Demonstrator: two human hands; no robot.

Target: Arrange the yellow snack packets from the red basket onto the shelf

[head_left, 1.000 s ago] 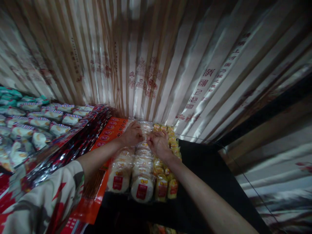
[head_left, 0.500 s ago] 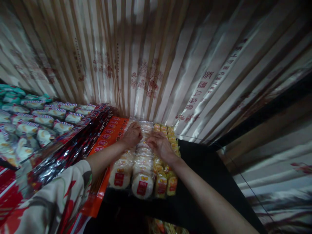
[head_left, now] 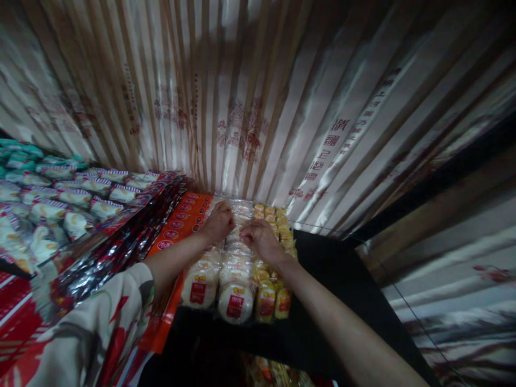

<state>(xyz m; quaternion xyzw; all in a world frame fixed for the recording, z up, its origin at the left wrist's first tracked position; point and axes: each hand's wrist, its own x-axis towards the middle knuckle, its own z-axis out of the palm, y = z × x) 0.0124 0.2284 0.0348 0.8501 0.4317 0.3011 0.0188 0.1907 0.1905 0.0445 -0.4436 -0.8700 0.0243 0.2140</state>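
Note:
Rows of round white packaged cakes (head_left: 236, 303) with red labels lie on a black surface, overlapping in clear wrappers. Over the far part of these rows is my left hand (head_left: 220, 221), its fingers curled closed. My right hand (head_left: 262, 239) faces it a short way to the right, thumb and fingers pinched together above the white packets. Whatever is in either hand's fingers is too small and dim to make out. Beside the right hand run rows of small yellow packaged cakes (head_left: 266, 303), partly covered by my wrist.
Orange printed packaging (head_left: 177, 226) lies left of the cakes, then dark shiny packets (head_left: 121, 247). Many white wrapped snacks (head_left: 76, 199) fill the far left, green packets (head_left: 18, 153) behind. A pleated printed curtain (head_left: 242, 80) hangs behind the black table (head_left: 330, 269). More packets (head_left: 274, 371) sit below.
My right hand has shifted very slightly, its fingers drawn a little closer together. The left hand stays nearly in place. The view has moved slightly.

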